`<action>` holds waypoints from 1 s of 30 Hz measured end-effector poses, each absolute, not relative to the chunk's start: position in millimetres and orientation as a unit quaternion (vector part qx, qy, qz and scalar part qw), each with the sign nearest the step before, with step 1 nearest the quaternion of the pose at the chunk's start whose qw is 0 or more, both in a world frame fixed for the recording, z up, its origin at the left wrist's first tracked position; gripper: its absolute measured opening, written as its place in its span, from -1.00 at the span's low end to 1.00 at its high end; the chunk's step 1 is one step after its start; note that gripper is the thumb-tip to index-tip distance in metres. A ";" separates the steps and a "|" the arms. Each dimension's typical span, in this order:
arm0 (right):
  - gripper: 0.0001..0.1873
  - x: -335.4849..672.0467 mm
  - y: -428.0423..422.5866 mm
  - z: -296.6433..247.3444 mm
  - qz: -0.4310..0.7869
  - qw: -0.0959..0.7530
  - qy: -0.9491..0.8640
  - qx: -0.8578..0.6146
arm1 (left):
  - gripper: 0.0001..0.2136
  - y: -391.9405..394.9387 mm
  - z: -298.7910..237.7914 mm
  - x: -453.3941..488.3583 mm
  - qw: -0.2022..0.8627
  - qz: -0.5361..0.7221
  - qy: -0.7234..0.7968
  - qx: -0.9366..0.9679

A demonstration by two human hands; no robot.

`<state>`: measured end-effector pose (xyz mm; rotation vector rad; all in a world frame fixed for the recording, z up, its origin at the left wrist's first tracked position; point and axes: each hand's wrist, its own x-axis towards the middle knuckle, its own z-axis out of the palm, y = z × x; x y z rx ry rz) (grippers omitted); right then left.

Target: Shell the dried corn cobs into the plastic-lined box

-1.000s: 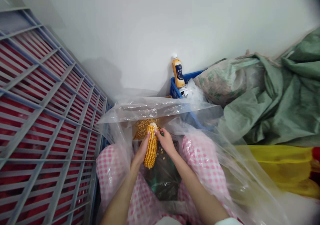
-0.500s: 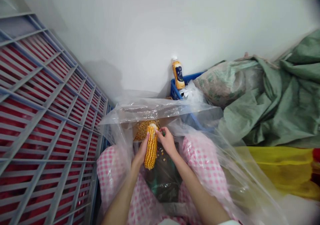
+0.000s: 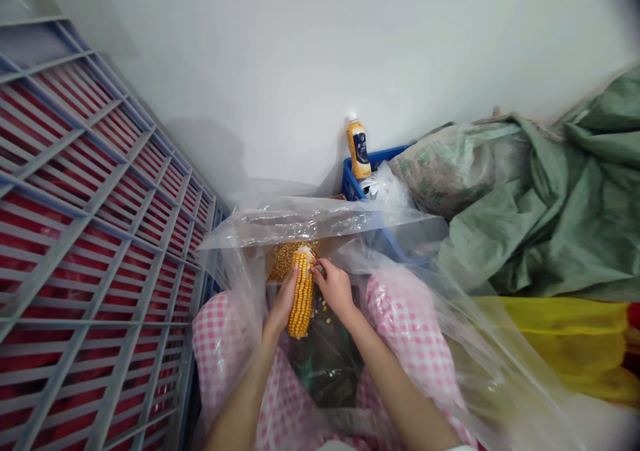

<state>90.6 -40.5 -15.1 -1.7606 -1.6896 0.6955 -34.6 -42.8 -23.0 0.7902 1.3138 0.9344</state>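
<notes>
An ear of corn (image 3: 301, 297) with yellow kernels stands nearly upright between my knees, its pale top end stripped of kernels. My left hand (image 3: 284, 303) is closed around its left side. On the other side, my right hand (image 3: 334, 289) pinches a thin, dark-shafted tool (image 3: 315, 255) against the upper part of the ear. Most of the tool is hidden by my fingers. Loose corn kernels (image 3: 283, 259) lie heaped behind the ear, and a few more are scattered below my right hand.
Clear plastic sheeting (image 3: 320, 214) spreads over my lap and around the kernels. A tall slatted crate (image 3: 100, 237) rises at the left. Beyond my right knee are a blue basket (image 3: 351, 183), a yellow bottle (image 3: 359, 151), a green tarp (image 3: 565, 217) and yellow cloth (image 3: 555, 337).
My right hand has turned slightly, and the tool's tip has swung from upright to leaning left against the ear. The green handle that showed earlier is covered now. My left hand stays put.
</notes>
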 end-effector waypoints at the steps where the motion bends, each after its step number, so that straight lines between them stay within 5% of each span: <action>1: -0.75 90.0 -41.1 -15.5 0.256 0.295 -0.638 -0.664 | -0.53 -42.3 -25.0 -35.0 0.608 0.415 0.572 0.361; 16: -0.83 83.5 -40.2 -20.8 0.351 0.393 -0.549 -0.649 | -0.66 -44.0 -29.1 -37.0 0.441 0.430 0.601 0.508; 30: -0.79 85.9 -41.3 -17.0 0.302 0.354 -0.608 -0.643 | -0.57 -38.5 -38.2 -40.2 0.505 0.447 0.589 0.445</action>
